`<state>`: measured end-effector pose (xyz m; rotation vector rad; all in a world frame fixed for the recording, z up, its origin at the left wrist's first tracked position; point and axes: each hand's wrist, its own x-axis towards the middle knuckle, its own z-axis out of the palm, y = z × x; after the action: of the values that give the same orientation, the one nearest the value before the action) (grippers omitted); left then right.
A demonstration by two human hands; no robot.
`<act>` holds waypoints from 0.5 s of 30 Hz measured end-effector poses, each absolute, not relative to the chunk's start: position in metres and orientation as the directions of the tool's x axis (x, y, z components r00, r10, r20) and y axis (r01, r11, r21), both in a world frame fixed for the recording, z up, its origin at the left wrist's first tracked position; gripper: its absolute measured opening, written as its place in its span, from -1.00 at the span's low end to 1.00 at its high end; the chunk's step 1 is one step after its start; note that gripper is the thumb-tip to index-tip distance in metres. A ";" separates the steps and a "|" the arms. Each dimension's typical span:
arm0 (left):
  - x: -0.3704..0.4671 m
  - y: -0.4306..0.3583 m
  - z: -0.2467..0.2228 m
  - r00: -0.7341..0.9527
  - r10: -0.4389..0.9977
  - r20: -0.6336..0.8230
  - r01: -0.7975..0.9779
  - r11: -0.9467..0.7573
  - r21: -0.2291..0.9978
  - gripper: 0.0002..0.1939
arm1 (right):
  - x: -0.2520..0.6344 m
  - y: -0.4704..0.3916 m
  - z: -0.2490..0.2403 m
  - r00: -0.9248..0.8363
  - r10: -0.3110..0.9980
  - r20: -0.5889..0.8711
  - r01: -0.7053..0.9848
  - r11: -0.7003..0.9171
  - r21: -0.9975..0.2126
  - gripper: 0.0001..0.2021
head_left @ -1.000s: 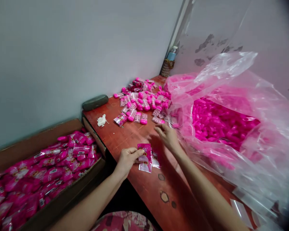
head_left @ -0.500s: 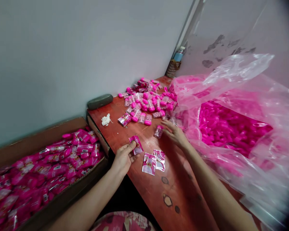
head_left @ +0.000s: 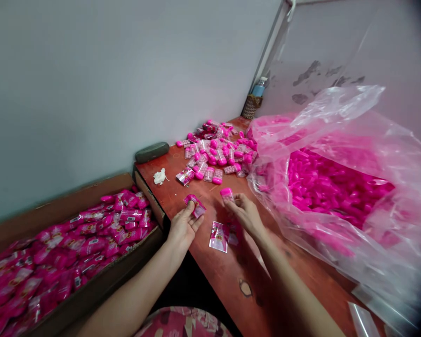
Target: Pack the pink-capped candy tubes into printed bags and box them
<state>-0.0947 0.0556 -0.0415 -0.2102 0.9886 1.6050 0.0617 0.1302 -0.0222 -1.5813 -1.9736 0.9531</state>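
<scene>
My left hand (head_left: 185, 224) pinches a pink printed sachet (head_left: 195, 206) over the table's left edge. Just to the right, my right hand (head_left: 243, 213) grips a small clear container with a pink cap (head_left: 227, 193), cap pointing away from me. Two flat sachets lie below and between the hands: one bright sachet (head_left: 218, 237), and another (head_left: 233, 234) in the right hand's shadow. Beyond the hands is a heap of pink-capped containers (head_left: 220, 154) with small pale pieces inside. A single printed sachet (head_left: 185, 176) lies at its near left side.
At the left, a cardboard box (head_left: 145, 185) holds many filled pink packets. A large clear bag (head_left: 340, 234) of pink plastic parts takes up the right side. A dark green case (head_left: 152, 152), crumpled white tissue (head_left: 159, 176) and a bottle (head_left: 259, 87) in a woven holder stand farther back.
My right hand has moved closer to my left and now has a pink-capped container raised in its fingers. My left hand still holds its sachet. The view has shifted slightly.
</scene>
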 end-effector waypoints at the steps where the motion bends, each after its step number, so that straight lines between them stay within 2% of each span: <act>1: -0.093 0.057 -0.042 -0.295 0.724 -0.624 -0.884 0.040 0.465 -0.90 | 0.062 0.114 -0.020 -0.289 0.950 -0.116 0.495 0.045 -0.868 -0.73; 2: -0.091 0.058 -0.043 -0.283 0.725 -0.628 -0.890 0.045 0.453 -0.90 | 0.061 0.097 -0.018 -0.315 0.936 -0.156 0.327 -0.048 -0.944 -0.73; 3: -0.090 0.059 -0.043 -0.271 0.729 -0.629 -0.895 0.050 0.443 -0.90 | 0.061 0.081 -0.017 -0.332 0.925 -0.187 0.207 -0.122 -0.971 -0.72; 5: -0.086 0.061 -0.045 -0.246 0.739 -0.627 -0.903 0.062 0.426 -0.89 | 0.057 0.055 -0.018 -0.340 0.916 -0.213 0.059 -0.205 -0.977 -0.71; 15: -0.078 0.056 -0.040 -0.199 0.797 -0.570 -0.924 0.041 0.380 -0.92 | 0.038 0.034 -0.030 -0.247 0.947 -0.205 -0.020 -0.217 -0.976 -0.73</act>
<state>-0.0776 0.0562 -0.0398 -0.2034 0.8209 1.5746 0.0383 0.0336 -0.0304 -1.2036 -1.2434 1.5753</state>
